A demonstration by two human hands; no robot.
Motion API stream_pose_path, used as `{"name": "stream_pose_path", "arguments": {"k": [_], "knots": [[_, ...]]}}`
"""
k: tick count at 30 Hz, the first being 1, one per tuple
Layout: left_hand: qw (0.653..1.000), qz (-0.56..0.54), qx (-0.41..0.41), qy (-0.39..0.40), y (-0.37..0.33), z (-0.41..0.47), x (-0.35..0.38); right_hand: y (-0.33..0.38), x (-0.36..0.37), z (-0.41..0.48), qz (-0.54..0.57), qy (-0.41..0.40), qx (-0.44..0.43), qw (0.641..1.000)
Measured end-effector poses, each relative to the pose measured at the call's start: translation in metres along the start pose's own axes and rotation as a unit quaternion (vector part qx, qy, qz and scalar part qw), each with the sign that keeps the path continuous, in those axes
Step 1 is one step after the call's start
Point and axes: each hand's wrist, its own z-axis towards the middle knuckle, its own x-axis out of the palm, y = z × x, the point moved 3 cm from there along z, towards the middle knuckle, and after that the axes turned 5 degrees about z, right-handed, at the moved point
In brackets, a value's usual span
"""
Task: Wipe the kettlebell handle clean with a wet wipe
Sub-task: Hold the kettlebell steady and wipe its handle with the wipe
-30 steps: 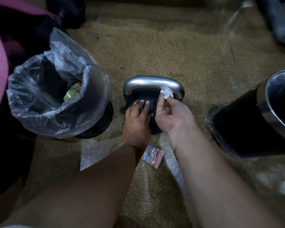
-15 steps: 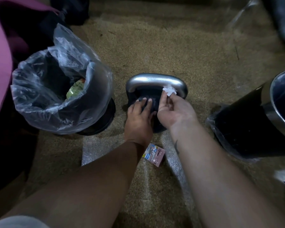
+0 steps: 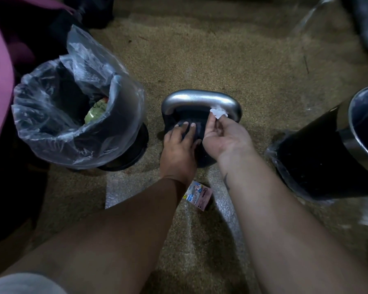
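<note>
A black kettlebell with a silver handle stands on the speckled floor in the middle of the view. My right hand pinches a small crumpled white wet wipe and holds it against the near side of the handle's right part. My left hand rests flat on the black body of the kettlebell, fingers straight and pointing away from me. The lower body of the kettlebell is hidden under both hands.
A black bin lined with a clear plastic bag stands left of the kettlebell, with some rubbish inside. A black bin with a steel rim stands at the right. A small pink wipe packet lies between my forearms on bubble wrap.
My right hand has moved the wipe slightly to the right and up along the handle. My left hand stays on the kettlebell body. The camera has shifted a little.
</note>
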Motion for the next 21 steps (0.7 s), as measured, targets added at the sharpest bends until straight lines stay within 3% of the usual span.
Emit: {"name": "stream_pose_path", "arguments": {"k": [21], "knots": [[1.0,-0.001,0.015,-0.007,0.002,-0.002,0.0,-0.002,-0.002,0.0,0.004,0.003,0.014,1.0]]}}
